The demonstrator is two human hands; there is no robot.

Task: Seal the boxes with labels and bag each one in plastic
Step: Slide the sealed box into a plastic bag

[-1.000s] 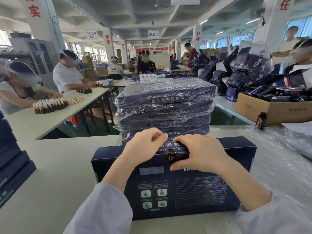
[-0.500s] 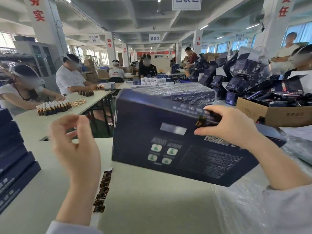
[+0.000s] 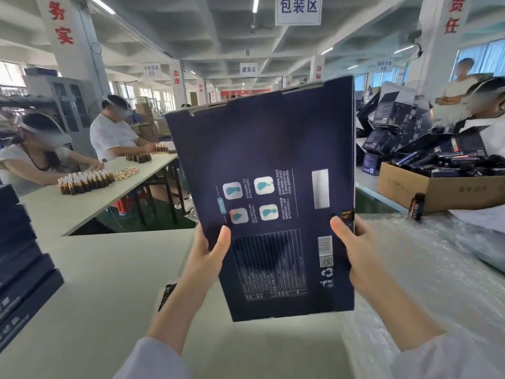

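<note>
- Head view: the dark blue box is now off the counter and stands on end in the air, with its printed back toward the camera. A second ago it lay flat, with both hands pressing a label at its far edge.
- That dark, gold-printed label now sits wrapped over the box's right edge, so one seal looks done.
- Half a second ago only the right hand carried the box; now both hold it.
- Left hand: its grip is closed on the lower left edge, thumb flat on the printed face, fingers hidden behind.
- Right hand: its grip is closed on the right edge, thumb just below the label, fingers out of sight behind.
- Both forearms reach up and forward from the bottom of the frame.
- The turn probably readies another edge for a label from the strip of labels on the counter by the left forearm, or leads to bagging in the plastic on the right; which one cannot be told.
</note>
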